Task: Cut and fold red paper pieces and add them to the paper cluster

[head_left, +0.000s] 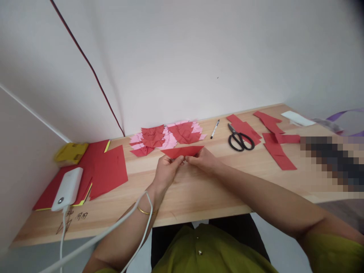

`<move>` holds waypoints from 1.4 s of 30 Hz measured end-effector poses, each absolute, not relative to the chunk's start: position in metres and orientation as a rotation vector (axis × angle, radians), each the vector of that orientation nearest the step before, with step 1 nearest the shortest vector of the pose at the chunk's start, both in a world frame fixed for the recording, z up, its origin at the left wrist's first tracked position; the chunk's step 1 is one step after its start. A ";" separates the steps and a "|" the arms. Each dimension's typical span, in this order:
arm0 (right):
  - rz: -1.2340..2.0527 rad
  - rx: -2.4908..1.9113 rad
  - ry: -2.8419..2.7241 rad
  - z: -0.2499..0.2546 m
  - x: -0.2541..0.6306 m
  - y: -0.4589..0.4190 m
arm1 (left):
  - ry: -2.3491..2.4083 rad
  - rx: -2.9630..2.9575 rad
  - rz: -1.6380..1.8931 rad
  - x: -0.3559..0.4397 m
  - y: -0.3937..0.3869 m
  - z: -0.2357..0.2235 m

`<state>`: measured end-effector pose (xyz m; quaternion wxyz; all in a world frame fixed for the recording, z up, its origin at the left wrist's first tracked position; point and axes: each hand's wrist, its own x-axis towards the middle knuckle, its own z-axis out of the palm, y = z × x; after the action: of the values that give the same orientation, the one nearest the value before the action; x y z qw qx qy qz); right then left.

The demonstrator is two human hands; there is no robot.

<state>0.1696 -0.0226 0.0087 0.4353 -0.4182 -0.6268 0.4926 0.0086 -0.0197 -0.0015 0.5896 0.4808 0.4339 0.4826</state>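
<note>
A folded piece of red paper (182, 152), roughly a triangle with its long edge facing the wall, is held just above the wooden table. My left hand (167, 167) pinches its left part, thumb pointing inward. On the opposite side my right hand (204, 160) grips the paper, and both thumbs nearly meet at its near point. Just beyond my hands lie piles of folded red paper pieces (153, 136) and pink paper pieces (170, 139), partly overlapping. The fingertips under the paper are hidden.
Black-handled scissors (241, 142) rest by red paper strips (280, 155) on the right, near a pen (215, 129). Leftward are red sheets (109, 172), a white power bank (68, 187) with a cable, and a yellow packet (71, 152). The cable (105, 233) crosses my left forearm.
</note>
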 end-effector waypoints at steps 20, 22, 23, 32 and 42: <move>1.435 -0.981 -1.422 0.009 0.171 -0.019 | 0.776 0.793 1.071 0.007 -0.021 0.018; 1.465 -0.910 -1.392 0.009 0.170 -0.019 | 0.793 0.790 1.103 0.006 -0.020 0.018; 1.473 -0.879 -1.390 0.009 0.170 -0.020 | 0.801 0.797 1.113 0.007 -0.020 0.017; 1.458 -0.815 -1.484 0.008 0.170 -0.022 | 0.850 0.983 1.095 0.008 -0.021 0.012; 1.329 -0.958 -1.565 0.018 0.170 -0.028 | 0.914 1.026 1.106 0.012 -0.020 0.001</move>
<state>0.1703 -0.0276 0.0179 0.4241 -0.3827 -0.6256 0.5313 0.0119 -0.0204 0.0013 0.6357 0.4489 0.4000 0.4841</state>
